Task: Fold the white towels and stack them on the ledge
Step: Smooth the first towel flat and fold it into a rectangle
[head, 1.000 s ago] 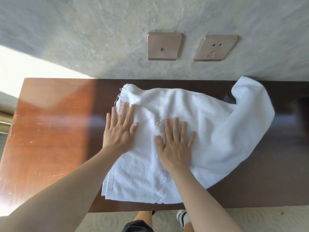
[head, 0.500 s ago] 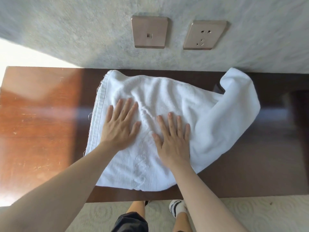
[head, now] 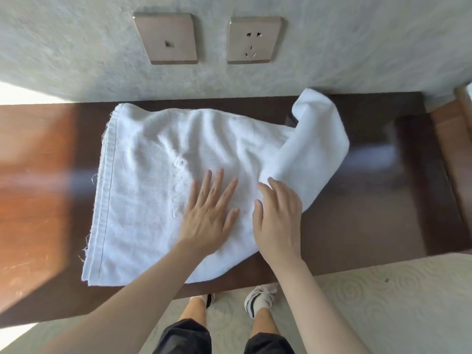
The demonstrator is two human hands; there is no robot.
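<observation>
Lengthwise along the wall (head: pixel 357 47) lies the white towel (head: pixel 153 195), left hand (head: pixel 209 221) pressing flat, right hand (head: pixel 278 221) pinching its right-end fold.

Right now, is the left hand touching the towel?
Touching. The head view shows the left hand lying flat on the white towel, fingers spread and pressed into the cloth, with no gap under the palm.

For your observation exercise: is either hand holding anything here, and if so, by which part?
The left hand only presses flat on the white towel. The right hand curls at its raised right-hand fold; an actual grip cannot be told.
</observation>
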